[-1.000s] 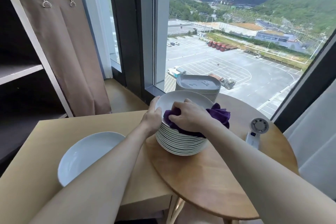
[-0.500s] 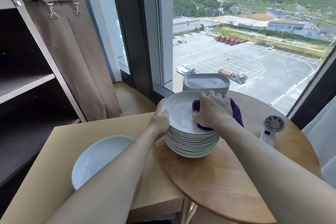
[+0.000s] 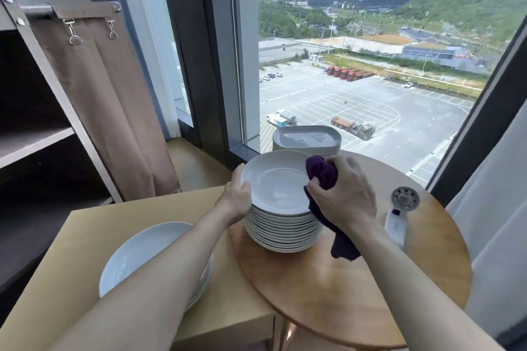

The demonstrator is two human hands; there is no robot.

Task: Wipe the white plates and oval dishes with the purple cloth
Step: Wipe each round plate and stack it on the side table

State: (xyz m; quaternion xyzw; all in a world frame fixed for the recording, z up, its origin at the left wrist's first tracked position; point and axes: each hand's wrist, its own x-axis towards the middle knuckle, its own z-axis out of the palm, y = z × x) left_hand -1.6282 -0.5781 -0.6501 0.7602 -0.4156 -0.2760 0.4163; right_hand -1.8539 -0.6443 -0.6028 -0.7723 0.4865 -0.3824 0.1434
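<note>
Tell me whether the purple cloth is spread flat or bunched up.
Bunched: the purple cloth is wadded in the right hand, one end dangling.

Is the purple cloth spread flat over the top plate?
No, the right hand grips the purple cloth bunched at the right rim of the top plate.

Oval dishes (image 3: 306, 137) behind, fan (image 3: 405, 199) right of plate stack (image 3: 282, 232).

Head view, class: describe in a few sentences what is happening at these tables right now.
A person is wiping plates. The left hand grips the left rim of the top plate of a tall stack on the round table. The right hand holds the bunched purple cloth at that plate's right edge. The oval dishes wait behind, by the window. A smaller pile sits on the square table.
</note>
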